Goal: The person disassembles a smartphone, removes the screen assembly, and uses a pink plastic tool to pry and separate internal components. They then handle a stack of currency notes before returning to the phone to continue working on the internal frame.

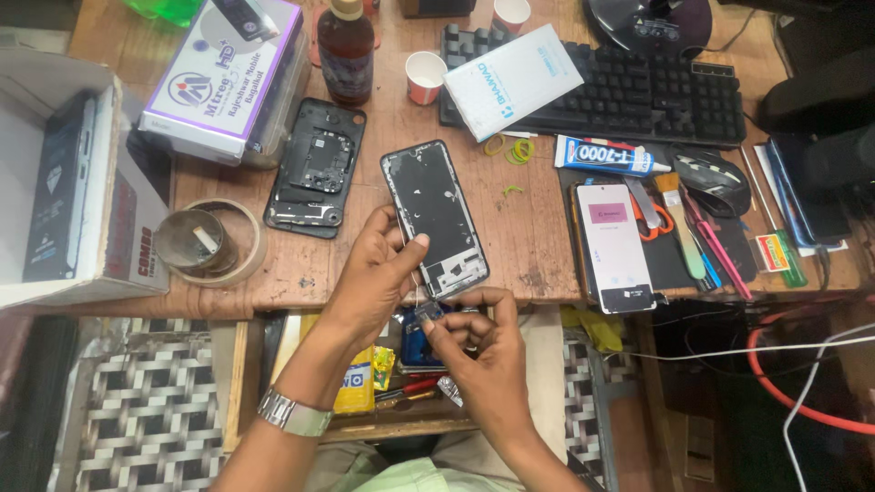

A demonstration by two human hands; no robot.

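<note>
Cluttered wooden counter [538, 246]: left hand [383, 269] pinches and steadies the black stripped phone frame [434, 217] at the counter's edge, while right hand [478, 351] grips a small dark component [428, 314] just below it for fitting.

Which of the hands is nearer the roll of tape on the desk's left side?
Left. The left hand grips the phone frame, just right of the tape roll. The right hand pinches a small part below the desk edge, farther right.
</note>
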